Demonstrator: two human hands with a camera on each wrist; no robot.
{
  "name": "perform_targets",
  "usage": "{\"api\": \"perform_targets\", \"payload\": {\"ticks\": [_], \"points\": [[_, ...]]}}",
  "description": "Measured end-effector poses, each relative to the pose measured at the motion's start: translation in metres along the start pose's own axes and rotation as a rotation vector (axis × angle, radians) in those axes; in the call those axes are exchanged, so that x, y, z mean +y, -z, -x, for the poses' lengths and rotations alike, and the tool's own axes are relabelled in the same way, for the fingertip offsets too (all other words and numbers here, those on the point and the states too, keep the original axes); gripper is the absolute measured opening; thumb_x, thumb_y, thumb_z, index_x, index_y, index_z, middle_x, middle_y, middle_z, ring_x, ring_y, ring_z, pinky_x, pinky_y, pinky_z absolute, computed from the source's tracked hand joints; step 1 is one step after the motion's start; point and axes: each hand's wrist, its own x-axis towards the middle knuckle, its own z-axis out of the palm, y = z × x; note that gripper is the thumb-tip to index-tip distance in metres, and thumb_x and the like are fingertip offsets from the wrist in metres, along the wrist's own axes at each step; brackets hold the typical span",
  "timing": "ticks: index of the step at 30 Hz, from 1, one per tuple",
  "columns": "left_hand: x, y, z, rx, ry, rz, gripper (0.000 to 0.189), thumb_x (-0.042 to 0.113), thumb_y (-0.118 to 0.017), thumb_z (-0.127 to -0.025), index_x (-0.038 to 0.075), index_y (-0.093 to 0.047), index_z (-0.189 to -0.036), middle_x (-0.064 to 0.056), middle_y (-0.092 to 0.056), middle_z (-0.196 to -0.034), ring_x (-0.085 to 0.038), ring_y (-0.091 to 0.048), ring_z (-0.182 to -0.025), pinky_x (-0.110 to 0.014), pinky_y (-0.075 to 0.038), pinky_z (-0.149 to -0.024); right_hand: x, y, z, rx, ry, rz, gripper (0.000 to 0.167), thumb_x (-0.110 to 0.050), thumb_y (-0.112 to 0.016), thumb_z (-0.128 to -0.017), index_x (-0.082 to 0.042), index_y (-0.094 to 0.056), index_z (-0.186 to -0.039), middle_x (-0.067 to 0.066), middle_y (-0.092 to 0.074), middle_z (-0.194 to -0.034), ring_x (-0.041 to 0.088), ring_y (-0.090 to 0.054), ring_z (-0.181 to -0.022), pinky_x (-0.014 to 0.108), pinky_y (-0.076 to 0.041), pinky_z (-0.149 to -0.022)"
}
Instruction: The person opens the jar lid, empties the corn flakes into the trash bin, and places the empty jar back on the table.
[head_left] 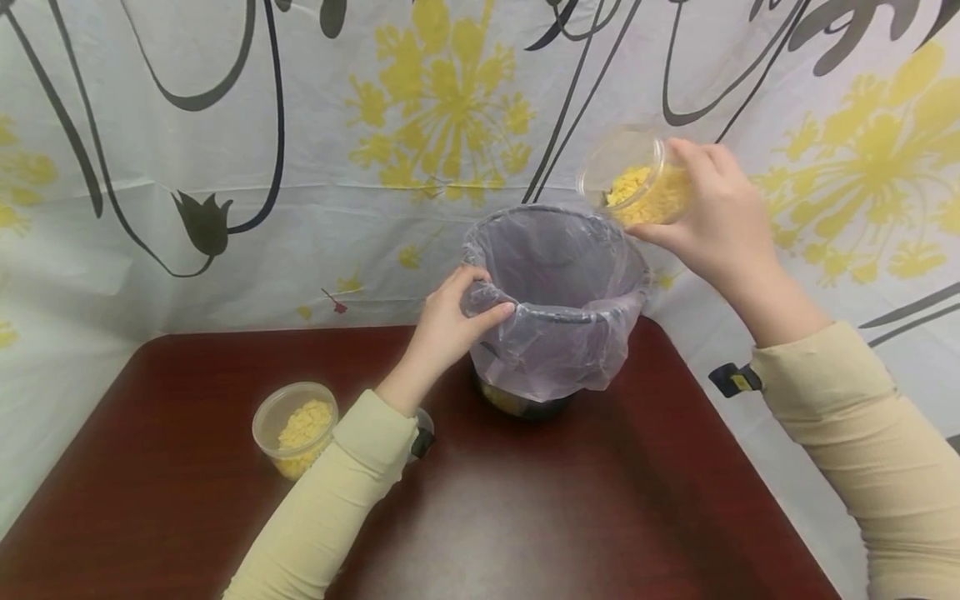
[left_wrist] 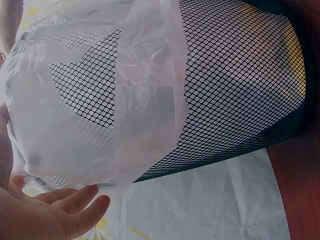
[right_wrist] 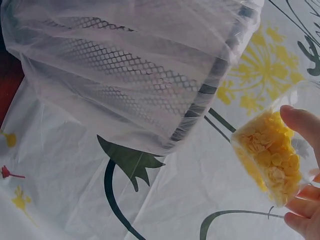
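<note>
My right hand (head_left: 720,208) grips a clear round plastic tub (head_left: 651,179), tipped on its side with its mouth facing left, just above and beside the right rim of the bin. Small yellow pieces (right_wrist: 270,155) lie inside the tub, along its lower side. My left hand (head_left: 450,321) holds the near left rim of a black mesh wastebasket (left_wrist: 240,65), thumb along the top of the rim. A thin translucent bin liner (head_left: 562,354) lines the basket and folds down over its outside. Yellow shows through the mesh near the basket's base.
A second clear tub (head_left: 288,417) with yellow pieces stands on the dark red table (head_left: 187,367), left of my left forearm. Part of another clear item (head_left: 424,421) shows behind that sleeve. A white floral-print sheet (head_left: 300,208) hangs behind the table.
</note>
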Motion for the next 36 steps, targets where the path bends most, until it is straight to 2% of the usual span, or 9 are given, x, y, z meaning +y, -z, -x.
{"api": "perform_targets", "payload": {"ticks": [5, 13, 18, 29, 36], "points": [[0.000, -0.002, 0.000, -0.007, -0.021, -0.004, 0.040, 0.042, -0.075, -0.081, 0.020, -0.056, -0.108, -0.006, -0.050, -0.137, -0.026, -0.042, -0.130, -0.047, -0.037, -0.099, 0.003, -0.002, 0.002, -0.006, 0.022, 0.039, 0.092, -0.020, -0.091, -0.061, -0.008, -0.045, -0.140, 0.023, -0.049, -0.124, 0.043, -0.051, -0.104, 0.059, -0.040, -0.086], [0.000, -0.001, 0.000, 0.009, -0.053, -0.012, 0.040, 0.041, -0.075, -0.081, 0.019, -0.056, -0.107, 0.001, -0.056, -0.117, -0.023, -0.052, -0.111, -0.044, -0.042, -0.092, 0.003, -0.008, -0.002, 0.062, 0.130, 0.069, 0.091, -0.014, -0.092, -0.058, -0.007, -0.048, -0.136, 0.022, -0.051, -0.123, 0.043, -0.052, -0.107, 0.056, -0.041, -0.088], [-0.001, 0.000, -0.001, 0.004, -0.068, -0.028, 0.041, 0.043, -0.075, -0.080, 0.018, -0.056, -0.107, 0.004, -0.055, -0.107, -0.021, -0.053, -0.101, -0.041, -0.043, -0.088, 0.004, -0.010, -0.001, 0.111, 0.193, 0.067, 0.088, -0.010, -0.091, -0.057, -0.005, -0.050, -0.134, 0.021, -0.053, -0.124, 0.042, -0.053, -0.109, 0.055, -0.042, -0.090], [0.001, 0.005, -0.002, -0.020, -0.061, -0.044, 0.042, 0.041, -0.075, -0.080, 0.016, -0.057, -0.107, 0.002, -0.055, -0.106, -0.021, -0.053, -0.102, -0.040, -0.042, -0.089, 0.009, -0.018, -0.002, 0.201, 0.320, 0.042, 0.085, -0.004, -0.090, -0.053, -0.002, -0.053, -0.129, 0.023, -0.055, -0.119, 0.043, -0.051, -0.110, 0.051, -0.039, -0.096], [0.003, 0.008, -0.003, -0.033, -0.051, -0.048, 0.043, 0.042, -0.075, -0.080, 0.016, -0.057, -0.108, 0.002, -0.055, -0.108, -0.021, -0.053, -0.103, -0.040, -0.042, -0.090, 0.009, -0.019, -0.002, 0.234, 0.409, 0.072, 0.078, -0.008, -0.087, -0.059, 0.001, -0.052, -0.128, 0.026, -0.055, -0.120, 0.046, -0.050, -0.108, 0.051, -0.035, -0.101]]}}
